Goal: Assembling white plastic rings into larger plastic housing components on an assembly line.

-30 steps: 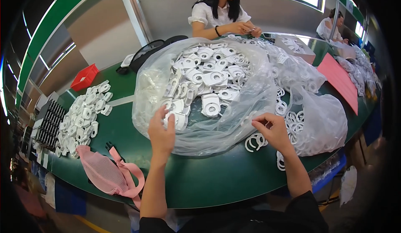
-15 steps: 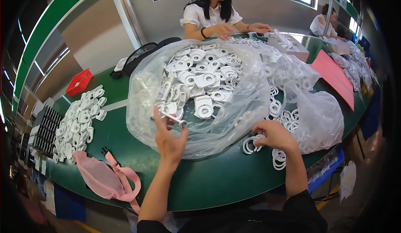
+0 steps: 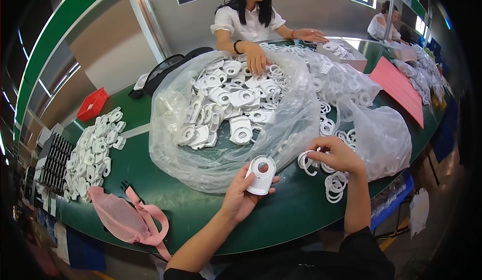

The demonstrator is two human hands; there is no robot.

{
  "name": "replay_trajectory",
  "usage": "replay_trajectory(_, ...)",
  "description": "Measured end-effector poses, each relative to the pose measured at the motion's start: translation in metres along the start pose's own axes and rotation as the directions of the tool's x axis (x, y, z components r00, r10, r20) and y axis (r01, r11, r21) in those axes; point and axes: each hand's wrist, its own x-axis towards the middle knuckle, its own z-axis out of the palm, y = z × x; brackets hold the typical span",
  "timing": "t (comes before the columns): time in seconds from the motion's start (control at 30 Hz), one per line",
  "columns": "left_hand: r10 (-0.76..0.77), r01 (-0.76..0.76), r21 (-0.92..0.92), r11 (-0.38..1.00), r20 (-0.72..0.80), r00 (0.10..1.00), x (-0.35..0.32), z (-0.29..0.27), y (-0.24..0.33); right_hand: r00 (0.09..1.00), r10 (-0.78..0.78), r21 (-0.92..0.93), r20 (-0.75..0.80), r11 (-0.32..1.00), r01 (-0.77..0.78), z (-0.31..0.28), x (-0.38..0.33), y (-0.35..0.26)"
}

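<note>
My left hand is closed round a flat white plastic part with one rounded end and a round hole, held face up above the near table. To its right, my right hand pinches white plastic rings that hang under the fingers; how many it grips I cannot make out. More loose rings lie on the table below that wrist. Ahead of both hands, a large clear plastic bag lies open, with a heap of similar white parts inside.
A second plastic bag of rings stands at the right. White parts are piled at the left, beside black stacked trays, a red bin and a pink mesh bag. Across the table, a co-worker's hand reaches into the heap.
My left hand has moved right and turned the white part face up. My right hand has risen slightly with rings in its fingers. The co-worker's hand has come down onto the heap.
</note>
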Motion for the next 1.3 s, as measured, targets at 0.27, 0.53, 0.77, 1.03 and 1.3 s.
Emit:
replay_trajectory(0.27,-0.041,0.036,-0.112,0.993,-0.043,0.998,0.003,-0.005,-0.006,0.97,0.002,-0.229,0.242,0.972,0.055,0.015,0.006,0.004)
replay_trajectory(0.53,-0.007,0.009,-0.03,1.0,0.037,0.999,0.005,-0.011,-0.011,0.993,-0.025,-0.477,-0.118,0.878,-0.035,0.018,0.009,0.032)
replay_trajectory(0.77,-0.028,0.031,0.139,0.99,-0.021,0.999,0.001,0.006,-0.009,0.991,-0.059,-0.542,-0.121,0.841,-0.016,0.018,0.004,0.028)
replay_trajectory(1.03,-0.123,0.129,0.103,0.986,-0.058,0.991,-0.001,0.002,-0.011,0.969,0.03,0.105,-0.244,0.995,-0.004,0.02,0.014,-0.002)
replay_trajectory(1.3,-0.121,0.132,0.106,0.986,-0.099,0.988,0.0,0.005,-0.015,0.835,-0.545,-0.04,0.069,0.835,0.549,0.065,0.014,-0.012)
